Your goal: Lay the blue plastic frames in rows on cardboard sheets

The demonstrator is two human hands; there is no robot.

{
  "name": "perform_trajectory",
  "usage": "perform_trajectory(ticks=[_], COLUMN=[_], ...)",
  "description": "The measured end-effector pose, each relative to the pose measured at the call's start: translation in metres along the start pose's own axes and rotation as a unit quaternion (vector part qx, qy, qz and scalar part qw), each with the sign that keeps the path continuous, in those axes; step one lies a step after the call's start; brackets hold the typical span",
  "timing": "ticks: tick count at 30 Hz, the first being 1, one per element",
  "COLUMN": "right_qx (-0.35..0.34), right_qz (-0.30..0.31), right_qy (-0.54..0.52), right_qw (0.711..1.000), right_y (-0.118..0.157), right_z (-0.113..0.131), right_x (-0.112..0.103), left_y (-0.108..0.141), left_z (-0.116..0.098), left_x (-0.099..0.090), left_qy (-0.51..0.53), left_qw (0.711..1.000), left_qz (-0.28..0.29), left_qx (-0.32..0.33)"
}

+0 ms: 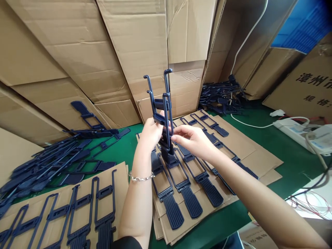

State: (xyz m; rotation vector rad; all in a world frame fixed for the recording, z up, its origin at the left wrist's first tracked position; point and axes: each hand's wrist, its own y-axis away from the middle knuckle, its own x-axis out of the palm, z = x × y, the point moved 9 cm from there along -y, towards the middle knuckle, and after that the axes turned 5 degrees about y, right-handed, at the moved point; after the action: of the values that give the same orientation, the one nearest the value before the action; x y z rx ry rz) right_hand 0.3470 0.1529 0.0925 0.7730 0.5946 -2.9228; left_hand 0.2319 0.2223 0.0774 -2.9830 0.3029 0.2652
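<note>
Dark navy plastic frames with hooked prongs (160,119) stand upright above the cardboard in the middle; they look like two pieces close together. My left hand (150,134), with a chain bracelet at the wrist, is closed around their lower part, its fingers partly hidden behind them. From the right, my right hand (192,138) pinches the side of the same frames with thumb and fingers. Below both hands, similar frames with ribbed paddles (192,202) lie in rows on a cardboard sheet (249,148).
A loose heap of frames (49,166) covers the green table (230,214) at left. More lie on another cardboard sheet (121,183) at front left. A second pile (220,95) sits at back right, near a white power strip (298,133) and cables. Cardboard walls (135,41) rise behind.
</note>
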Motion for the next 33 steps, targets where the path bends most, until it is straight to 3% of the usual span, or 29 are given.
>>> perform_trajectory(ticks=[6,10,13,17,20,24,27,30,33], right_qx=[0.012,0.076,0.148,0.252,0.337,0.356,0.357,0.395,0.409], right_qz=[-0.053,-0.147,-0.220,-0.290,-0.357,-0.490,-0.482,-0.402,-0.378], right_qy=[-0.134,-0.282,-0.304,-0.277,-0.238,-0.158,-0.111,-0.130,-0.198], right_qw=[0.989,0.945,0.915,0.881,0.838,0.780,0.793,0.815,0.806], right_y=[0.003,0.000,0.011,0.058,0.116,0.193,0.223,0.235,0.238], right_z=[-0.005,-0.026,-0.044,-0.076,-0.107,-0.130,-0.136,-0.143,-0.148], right_x=[0.009,0.009,-0.009,-0.055,-0.090,-0.135,-0.153,-0.152,-0.145], left_y=[0.012,0.027,0.042,0.044,0.040,0.037,0.037,0.035,0.031], left_z=[-0.006,-0.010,-0.008,-0.005,-0.002,-0.003,-0.007,-0.006,0.001], left_x=[0.013,0.022,0.030,0.012,-0.002,-0.010,-0.010,-0.010,-0.013], left_qy=[-0.037,-0.079,-0.083,-0.094,-0.091,-0.091,-0.098,-0.092,-0.078], left_qw=[0.998,0.993,0.982,0.981,0.982,0.980,0.981,0.984,0.986], left_qz=[0.047,0.075,0.137,0.111,0.078,0.068,0.081,0.093,0.090], left_qx=[-0.011,-0.047,-0.102,-0.129,-0.148,-0.165,-0.146,-0.123,-0.113])
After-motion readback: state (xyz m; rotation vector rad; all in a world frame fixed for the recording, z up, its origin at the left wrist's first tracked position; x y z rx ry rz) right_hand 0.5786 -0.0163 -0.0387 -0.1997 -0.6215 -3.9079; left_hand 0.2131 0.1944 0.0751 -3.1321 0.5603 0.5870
